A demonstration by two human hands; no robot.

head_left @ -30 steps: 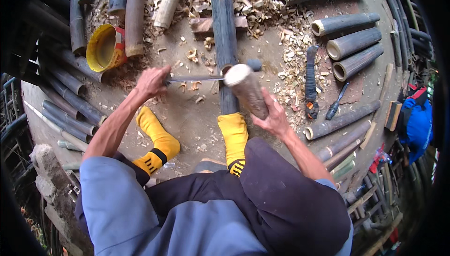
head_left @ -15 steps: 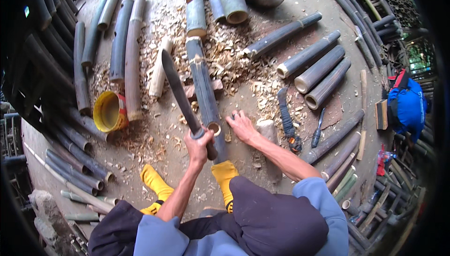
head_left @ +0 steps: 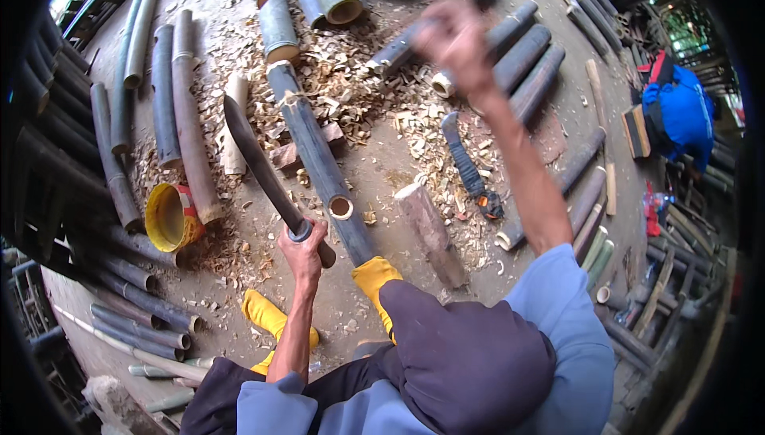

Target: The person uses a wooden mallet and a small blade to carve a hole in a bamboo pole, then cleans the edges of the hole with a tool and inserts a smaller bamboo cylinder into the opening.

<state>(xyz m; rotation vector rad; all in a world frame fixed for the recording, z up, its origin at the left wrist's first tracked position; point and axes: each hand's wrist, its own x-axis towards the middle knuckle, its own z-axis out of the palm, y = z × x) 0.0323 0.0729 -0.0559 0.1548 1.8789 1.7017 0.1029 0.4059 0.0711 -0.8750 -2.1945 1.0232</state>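
The left hand is closed around the handle of a long machete, fingers wrapped and the butt of the handle showing on the hand's right side. The blade reaches forward and to the left of that hand. The right hand is raised ahead of the left and well to its right; it is blurred, so I cannot tell how far its fingers are open or whether it has hold of anything.

The dark bamboo tube lies between the two hands, just to the right of the left hand and the machete. It slants from the yellow sock on the right foot, which is nearer the body than the left hand, to a point well forward of that hand. A round, pale-edged hole in its upper side is just forward and right of the left hand. Farther forward, the tube crosses a reddish block.

A thick wooden billet is to the right of the left hand, past the tube, and nearer the body than the right hand. A knife with a dark wrapped handle lies between that billet and the right hand, among wood shavings.
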